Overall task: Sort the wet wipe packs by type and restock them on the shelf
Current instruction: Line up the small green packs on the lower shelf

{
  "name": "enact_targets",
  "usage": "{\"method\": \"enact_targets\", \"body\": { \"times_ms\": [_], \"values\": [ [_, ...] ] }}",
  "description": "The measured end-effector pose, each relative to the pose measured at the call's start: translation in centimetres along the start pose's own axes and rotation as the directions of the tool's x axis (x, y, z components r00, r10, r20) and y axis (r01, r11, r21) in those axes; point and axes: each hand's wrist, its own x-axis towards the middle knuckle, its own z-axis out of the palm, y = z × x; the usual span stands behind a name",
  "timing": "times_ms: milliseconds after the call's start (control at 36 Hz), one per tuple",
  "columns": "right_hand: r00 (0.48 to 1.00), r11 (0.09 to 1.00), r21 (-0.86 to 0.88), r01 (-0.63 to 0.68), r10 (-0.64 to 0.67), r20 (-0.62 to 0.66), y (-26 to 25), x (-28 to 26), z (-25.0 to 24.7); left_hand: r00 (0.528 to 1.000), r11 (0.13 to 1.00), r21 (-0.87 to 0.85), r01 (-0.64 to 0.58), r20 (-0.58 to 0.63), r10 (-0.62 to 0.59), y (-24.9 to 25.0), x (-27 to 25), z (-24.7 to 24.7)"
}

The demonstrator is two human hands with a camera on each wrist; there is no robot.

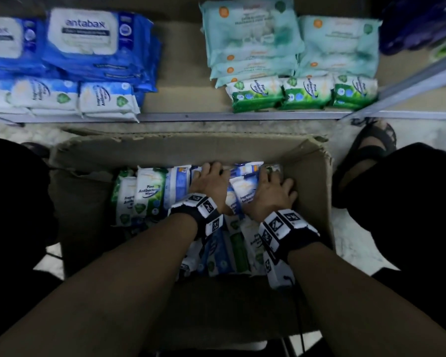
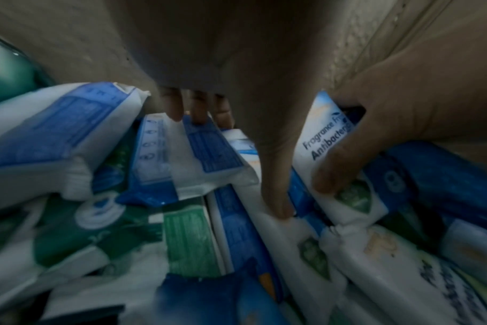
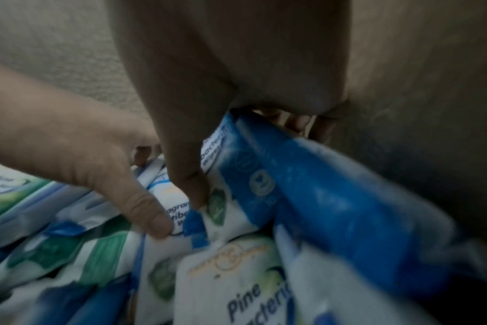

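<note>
The floor (image 1: 358,243) under me was pale and speckled, and on it sat a worn cardboard box (image 1: 93,202) between my dark-clad knees. I had both forearms reaching down into it, each wrist wrapped in a band with black-and-white markers. The box held a jumble of wet wipe packs (image 1: 150,191), white with blue or green print, some marked Pine Antibacterial Wipes, standing on edge or leaning on each other.

My left hand (image 1: 210,184) was curled over a white and blue pack (image 2: 214,154), fingers hooked over its far edge and thumb pressed down beside it. My right hand (image 1: 272,191) gripped a Fragrance Free Antibacterial pack (image 1: 243,189), thumb on its printed face and fingers behind it; the two hands were just beside each other, near the box's far wall. A dark blue pack (image 3: 334,198) lay against the right hand's pack.

Beyond the box ran the grey front rail of the shelf (image 1: 191,116). On it I saw blue antabax packs (image 1: 93,45) stacked at the left with white-blue packs (image 1: 108,101) in front, pale green packs (image 1: 252,39) at the right, and green Pine packs (image 1: 304,95) lined along the edge. My sandalled foot (image 1: 371,145) stood at the right.
</note>
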Motion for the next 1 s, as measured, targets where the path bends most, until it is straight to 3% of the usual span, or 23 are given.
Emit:
{"method": "enact_targets", "body": {
  "times_ms": [111, 278, 472, 611, 694, 750, 861, 1000],
  "values": [
    [1.0, 0.999, 0.033, -0.011, 0.011, 0.012, 0.2, 0.2, -0.1, 1.0, 1.0, 0.023, -0.003, -0.025, 0.004, -0.3, -0.3, 0.2],
    [0.996, 0.999, 0.048, 0.021, -0.025, 0.083, 0.4, -0.1, -0.4, 0.999, 0.999, 0.013, -0.035, 0.031, 0.034, -0.5, 0.1, -0.7],
    [0.996, 0.983, 0.183, 0.017, 0.0, -0.092, 1.3, -2.1, -0.5, 1.0, 0.996, -0.092, 0.02, -0.006, -0.021, -0.3, -1.5, -1.5],
    [0.994, 0.967, 0.242, 0.083, -0.064, -0.085, 1.6, -3.2, -2.0, 0.997, 0.993, -0.114, 0.0, 0.081, 0.009, -0.2, -3.0, -2.6],
    [0.994, 0.962, 0.25, 0.107, -0.109, -0.005, 1.1, -3.9, -2.5, 0.989, 0.989, -0.145, 0.007, 0.145, 0.014, -0.7, -3.8, -3.8],
    [0.983, 0.951, 0.292, 0.105, -0.144, 0.115, 0.7, -4.7, -2.2, 0.983, 0.988, -0.155, 0.018, 0.184, 0.011, -1.2, -4.3, -4.3],
    [0.929, 0.924, 0.376, 0.07, -0.198, 0.314, 0.3, -6.3, -1.2, 0.978, 0.984, -0.161, 0.07, 0.207, -0.035, -2.9, -6.1, -5.2],
    [0.827, 0.88, 0.433, 0.195, -0.385, 0.41, -1.1, -9.5, -1.1, 0.949, 0.994, 0.003, 0.111, 0.297, -0.107, -5.7, -8.1, -4.7]
  ]
}}
